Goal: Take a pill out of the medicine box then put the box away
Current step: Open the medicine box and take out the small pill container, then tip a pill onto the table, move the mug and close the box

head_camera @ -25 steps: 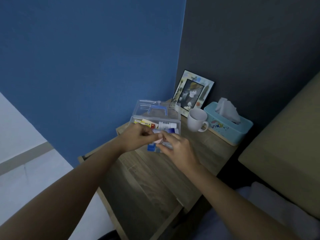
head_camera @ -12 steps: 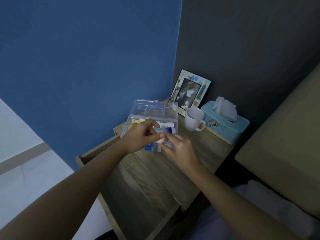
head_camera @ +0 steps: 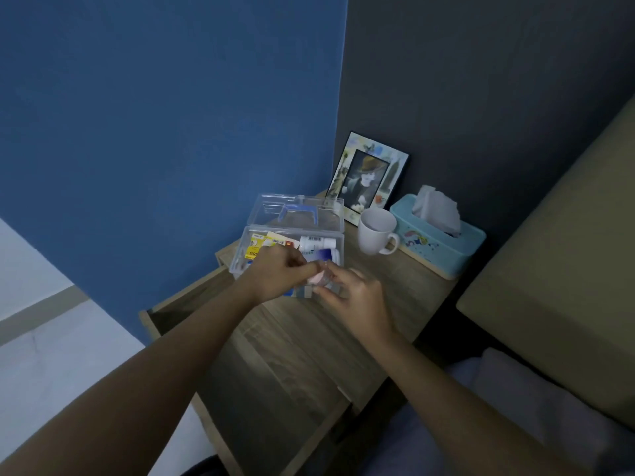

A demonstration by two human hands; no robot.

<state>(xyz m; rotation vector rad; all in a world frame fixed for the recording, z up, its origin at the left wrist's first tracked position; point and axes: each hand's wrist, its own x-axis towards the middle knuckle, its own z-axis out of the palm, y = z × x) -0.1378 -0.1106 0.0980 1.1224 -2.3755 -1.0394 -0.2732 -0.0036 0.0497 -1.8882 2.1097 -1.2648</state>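
Observation:
The clear medicine box stands on the wooden bedside table, its lid with a blue handle tipped back open. Inside lie a yellow packet and a white bottle. My left hand and my right hand meet just in front of the box. Both pinch one small pink and clear item, too blurred to identify. The hands hide the box's front edge.
A white mug, a teal tissue box and a picture frame stand behind and to the right of the box. An open drawer juts out at the table's left. A bed borders the right side.
Both hands stay together at the box's front. The pink item shows more clearly between the fingertips now. The view has shifted slightly.

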